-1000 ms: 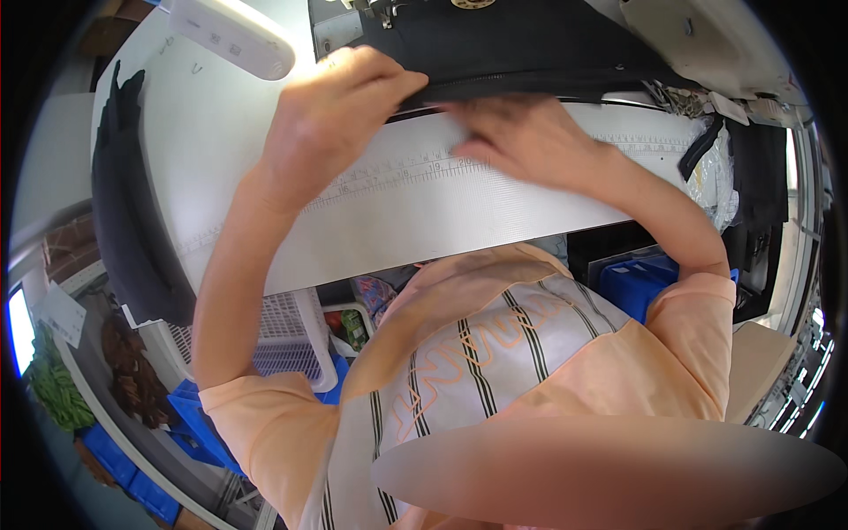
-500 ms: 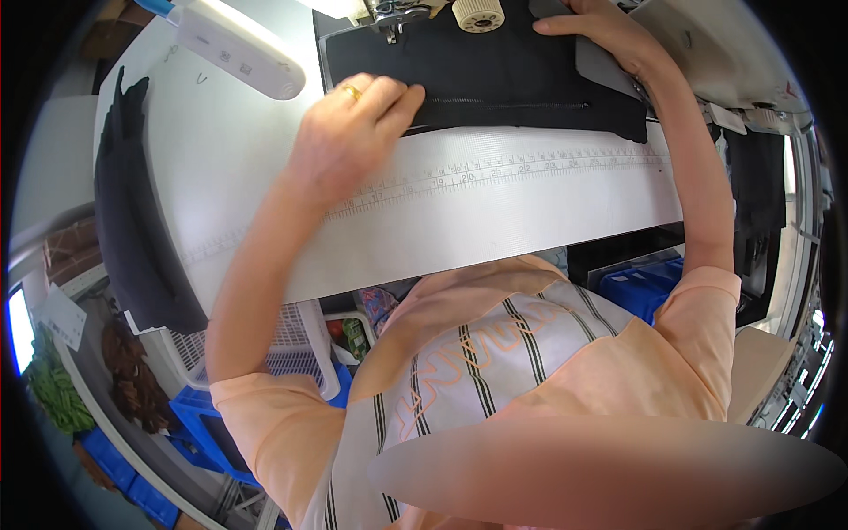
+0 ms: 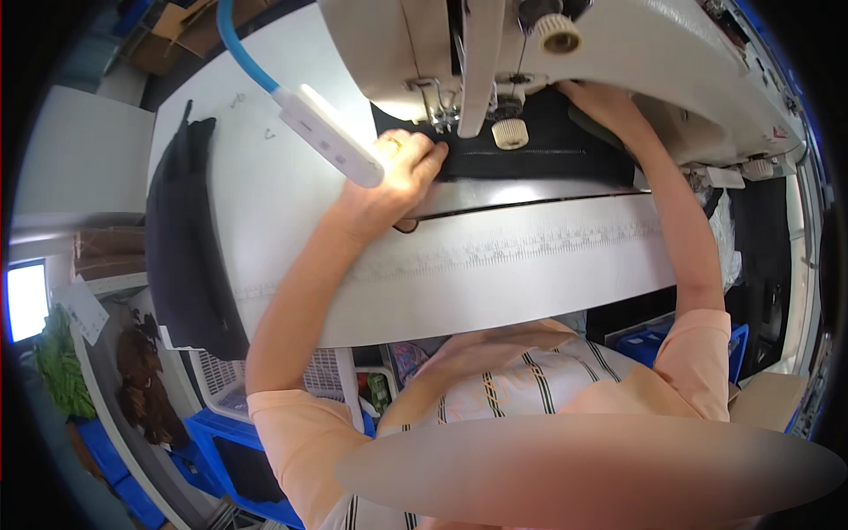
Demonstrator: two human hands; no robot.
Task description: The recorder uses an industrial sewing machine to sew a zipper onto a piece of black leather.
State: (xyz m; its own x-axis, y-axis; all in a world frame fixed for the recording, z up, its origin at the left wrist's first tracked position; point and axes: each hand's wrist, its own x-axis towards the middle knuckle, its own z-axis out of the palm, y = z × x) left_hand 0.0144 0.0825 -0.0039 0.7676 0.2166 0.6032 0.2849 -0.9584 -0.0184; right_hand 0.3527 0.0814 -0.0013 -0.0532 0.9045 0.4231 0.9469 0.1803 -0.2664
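Black fabric [image 3: 539,166] with a pale stitched line along its near part lies on the sewing machine bed, under the presser foot [image 3: 444,122]. At its left end, close to the foot, my left hand [image 3: 393,181] is closed, with curled fingers pinching the cloth's edge. A thin dark loop [image 3: 406,227] shows beneath the heel of this hand; what it belongs to is hidden. My right hand [image 3: 605,108] reaches under the machine arm and rests on the far right of the fabric, fingers stretched out and partly hidden by the machine.
The white sewing machine [image 3: 671,44] overhangs the far side. A white lamp [image 3: 331,141] on a blue cable hangs by my left hand. Dark folded cloth [image 3: 190,238] drapes over the table's left edge. A ruler strip [image 3: 495,256] runs along the front; a white basket [image 3: 327,375] stands below.
The view has tilted up, showing more of the machine. My left hand has come nearer the presser foot, and the dark loop now shows under it. My right hand has gone farther under the arm.
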